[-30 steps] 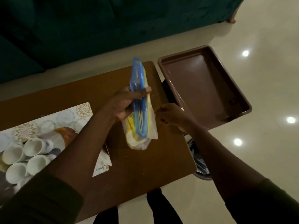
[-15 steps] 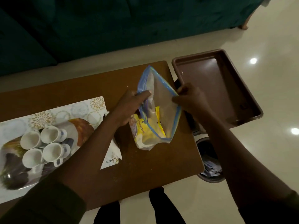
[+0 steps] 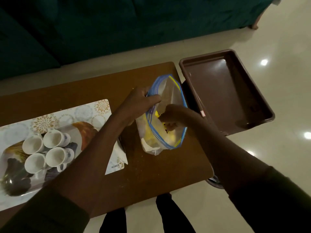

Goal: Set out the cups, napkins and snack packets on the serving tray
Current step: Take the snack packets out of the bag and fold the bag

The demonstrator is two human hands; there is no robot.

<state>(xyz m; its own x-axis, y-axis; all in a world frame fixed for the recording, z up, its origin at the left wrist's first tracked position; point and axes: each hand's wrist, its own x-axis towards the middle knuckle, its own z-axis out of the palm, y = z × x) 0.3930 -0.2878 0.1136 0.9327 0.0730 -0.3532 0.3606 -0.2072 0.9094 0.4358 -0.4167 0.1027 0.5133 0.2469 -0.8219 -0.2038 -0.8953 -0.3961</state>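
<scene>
Brown counter [image 3: 151, 174], mid-frame: the limp, slippery zip bag [image 3: 165, 115] is pinched at its rim by the left hand [image 3: 141, 105]; snack packets [image 3: 157, 113] inside are reached by the right hand [image 3: 170, 115], whose grip cannot be told.

The left hand [image 3: 143, 105] pinches the bag's [image 3: 170, 91] rim, thumb inside; the right hand [image 3: 170, 117] curls into its open mouth, fingers bent.
</scene>
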